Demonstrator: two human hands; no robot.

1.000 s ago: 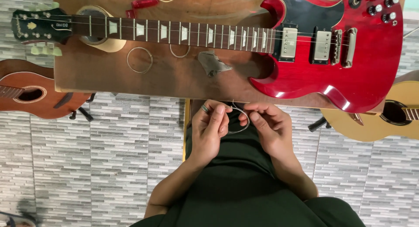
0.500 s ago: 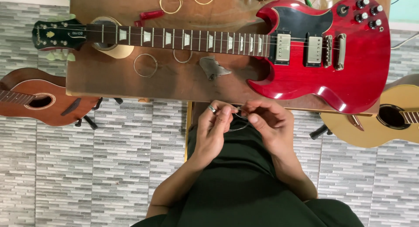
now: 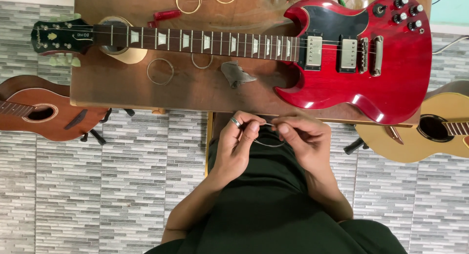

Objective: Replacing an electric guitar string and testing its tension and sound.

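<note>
On the wooden table (image 3: 127,90), a red electric guitar (image 3: 351,53) is laid flat. Below its edge, over the lap, a thin coiled guitar string (image 3: 268,142) is pinched between left hand (image 3: 237,146) and right hand (image 3: 303,139), fingers closed on it.

You wear a dark green garment over torso and lap, forearms bare. Your left hand (image 3: 238,142) carries a silver ring; your right hand (image 3: 304,139) is unadorned.

One head camera looks straight down, close above the wooden table (image 3: 122,88) edge.
</note>
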